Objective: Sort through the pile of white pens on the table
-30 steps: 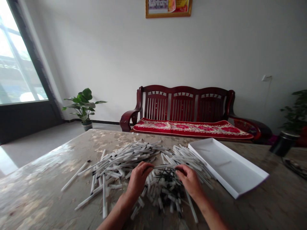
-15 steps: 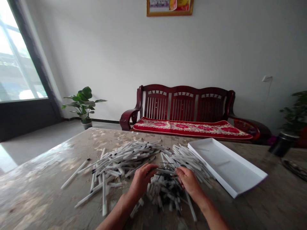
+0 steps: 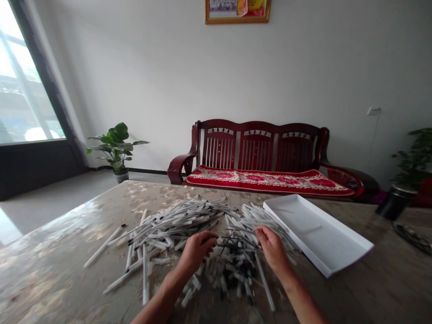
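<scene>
My left hand [image 3: 199, 246] is closed in a pinch above the middle of the table, at the near edge of a heap of long thin pen parts [image 3: 182, 216] with dark ends. What its fingertips hold is too small to make out. Across from it, my right hand [image 3: 269, 243] is also pinched closed, beside a bundle of whitish pen barrels [image 3: 253, 216]; its fingers hide whatever is in them. Between and below the hands lies a pile of short pen caps [image 3: 232, 270], translucent and black. Some thin dark rods lie over this pile.
A shallow white box lid [image 3: 327, 238] stands to the right, with a few faint slim pieces inside. Loose barrels [image 3: 103, 246] lie at the left on the patterned table [image 3: 50, 265]. Beyond are a red wooden bench [image 3: 256, 148] and a potted plant [image 3: 118, 144].
My hands have moved apart: the right one went right and slightly up, the left one a little left. The piles and the box lid look the same.
</scene>
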`<state>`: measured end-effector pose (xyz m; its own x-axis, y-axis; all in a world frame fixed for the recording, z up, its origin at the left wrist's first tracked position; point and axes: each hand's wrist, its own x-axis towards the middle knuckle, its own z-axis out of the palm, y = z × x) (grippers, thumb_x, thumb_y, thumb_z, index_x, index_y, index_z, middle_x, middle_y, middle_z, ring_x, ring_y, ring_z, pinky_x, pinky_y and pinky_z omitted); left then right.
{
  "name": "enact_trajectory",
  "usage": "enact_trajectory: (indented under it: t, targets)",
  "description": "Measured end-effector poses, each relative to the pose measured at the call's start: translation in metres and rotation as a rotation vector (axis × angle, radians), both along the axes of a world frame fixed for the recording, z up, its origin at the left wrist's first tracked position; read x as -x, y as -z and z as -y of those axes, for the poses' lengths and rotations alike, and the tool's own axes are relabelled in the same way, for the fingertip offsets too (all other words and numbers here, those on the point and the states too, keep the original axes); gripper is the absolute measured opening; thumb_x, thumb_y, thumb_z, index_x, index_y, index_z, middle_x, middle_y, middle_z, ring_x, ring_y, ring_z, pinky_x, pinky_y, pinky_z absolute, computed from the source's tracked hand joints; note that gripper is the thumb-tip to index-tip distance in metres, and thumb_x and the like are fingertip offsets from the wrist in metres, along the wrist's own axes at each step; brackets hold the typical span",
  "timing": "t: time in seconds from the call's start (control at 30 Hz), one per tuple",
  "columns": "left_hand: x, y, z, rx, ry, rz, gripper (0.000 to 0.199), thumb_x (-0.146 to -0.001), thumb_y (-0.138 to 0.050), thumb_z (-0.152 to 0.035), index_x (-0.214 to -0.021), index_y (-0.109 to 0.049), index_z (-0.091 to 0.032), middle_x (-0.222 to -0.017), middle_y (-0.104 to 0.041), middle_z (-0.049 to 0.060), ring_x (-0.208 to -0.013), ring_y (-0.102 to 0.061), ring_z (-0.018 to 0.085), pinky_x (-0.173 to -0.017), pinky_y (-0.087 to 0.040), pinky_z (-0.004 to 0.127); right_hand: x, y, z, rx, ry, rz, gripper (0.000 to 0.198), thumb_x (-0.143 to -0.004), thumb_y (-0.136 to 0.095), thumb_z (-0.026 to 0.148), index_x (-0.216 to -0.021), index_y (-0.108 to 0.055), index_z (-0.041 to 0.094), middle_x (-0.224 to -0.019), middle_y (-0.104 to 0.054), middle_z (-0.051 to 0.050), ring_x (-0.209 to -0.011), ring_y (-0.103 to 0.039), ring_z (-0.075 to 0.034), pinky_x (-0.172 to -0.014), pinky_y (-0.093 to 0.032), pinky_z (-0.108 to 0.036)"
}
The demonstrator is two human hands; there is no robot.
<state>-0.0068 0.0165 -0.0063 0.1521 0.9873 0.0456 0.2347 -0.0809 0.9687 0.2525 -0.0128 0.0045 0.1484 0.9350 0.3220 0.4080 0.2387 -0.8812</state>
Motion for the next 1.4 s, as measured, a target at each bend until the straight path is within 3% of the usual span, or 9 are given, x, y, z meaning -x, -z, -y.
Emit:
enact_trajectory:
  t: [0.13, 0.2, 0.4, 0.57, 0.77, 0.97, 1.13, 1.4]
  targets:
    - [-0.005, -0.002, 0.006, -0.222, -0.030, -0.143, 0.032, -0.071, -0.067, -0.037, -0.096, -0.078, -0.021, -0.087, -0.076, 0.005, -0.079, -0.066, 0.022, -0.071, -0.051, 0.029, 0.016, 0.002, 0.005, 0.091, -0.159, -0.080, 0.041, -0.088, -0.050, 0.057, -0.089, -0.070, 0.022, -0.065, -0.062, -0.001, -0.054, -0.057, -0.016, -0.051, -0.046, -0.027]
    - [-0.008, -0.003, 0.009, -0.264, -0.039, -0.132, 0.035, -0.071, -0.068, -0.038, -0.102, -0.077, -0.022, -0.093, -0.077, 0.006, -0.082, -0.067, 0.023, -0.074, -0.051, 0.029, 0.024, 0.003, 0.009, 0.127, -0.211, -0.069, 0.036, -0.087, -0.053, 0.053, -0.092, -0.071, 0.022, -0.068, -0.065, -0.002, -0.055, -0.059, -0.016, -0.050, -0.045, -0.026]
    - [-0.011, -0.002, 0.011, -0.175, -0.052, -0.010, 0.034, -0.080, -0.056, -0.045, -0.081, -0.076, -0.017, -0.066, -0.071, 0.004, -0.061, -0.062, 0.018, -0.059, -0.046, 0.025, 0.032, 0.012, 0.008, 0.212, -0.219, -0.135, 0.036, -0.080, -0.063, 0.053, -0.092, -0.073, 0.021, -0.066, -0.068, -0.002, -0.050, -0.058, -0.015, -0.040, -0.039, -0.022]
    - [-0.008, -0.008, 0.014, -0.256, -0.028, -0.096, 0.028, -0.077, -0.062, -0.039, -0.092, -0.078, -0.022, -0.079, -0.075, 0.002, -0.064, -0.061, 0.017, -0.061, -0.045, 0.025, 0.029, 0.014, 0.003, 0.227, -0.156, -0.338, 0.048, -0.071, -0.069, 0.066, -0.086, -0.073, 0.021, -0.063, -0.068, -0.004, -0.050, -0.061, -0.018, -0.039, -0.044, -0.025]
    - [-0.008, -0.009, 0.016, -0.203, -0.024, -0.054, 0.029, -0.079, -0.059, -0.039, -0.091, -0.077, -0.020, -0.067, -0.071, 0.001, -0.064, -0.062, 0.017, -0.062, -0.045, 0.025, 0.026, 0.005, 0.007, 0.262, -0.248, -0.437, 0.052, -0.074, -0.068, 0.068, -0.099, -0.072, 0.022, -0.078, -0.075, -0.007, -0.066, -0.071, -0.023, -0.055, -0.058, -0.034]
    - [-0.010, -0.005, 0.014, -0.127, -0.043, 0.063, 0.034, -0.076, -0.061, -0.045, -0.089, -0.075, -0.017, -0.065, -0.070, 0.002, -0.060, -0.059, 0.016, -0.053, -0.041, 0.023, 0.022, 0.007, 0.007, 0.247, -0.272, -0.323, 0.054, -0.082, -0.058, 0.069, -0.105, -0.071, 0.022, -0.065, -0.069, -0.002, -0.051, -0.061, -0.016, -0.044, -0.048, -0.027]
    - [-0.005, -0.007, 0.008, -0.097, -0.089, 0.187, 0.042, -0.071, -0.066, -0.054, -0.086, -0.073, -0.015, -0.061, -0.067, 0.001, -0.055, -0.056, 0.014, -0.049, -0.039, 0.022, 0.017, 0.003, 0.006, 0.188, -0.169, -0.245, 0.053, -0.085, -0.053, 0.064, -0.109, -0.069, 0.019, -0.060, -0.062, 0.000, -0.046, -0.053, -0.015, -0.041, -0.041, -0.025]
    - [0.009, -0.006, -0.002, -0.165, -0.338, 0.288, 0.049, -0.069, -0.070, -0.059, -0.091, -0.071, -0.015, -0.073, -0.070, 0.003, -0.066, -0.061, 0.017, -0.055, -0.044, 0.023, -0.015, -0.003, -0.002, 0.039, 0.244, -0.171, 0.053, -0.085, -0.045, 0.055, -0.112, -0.066, 0.015, -0.070, -0.068, -0.006, -0.053, -0.061, -0.019, -0.042, -0.046, -0.027]
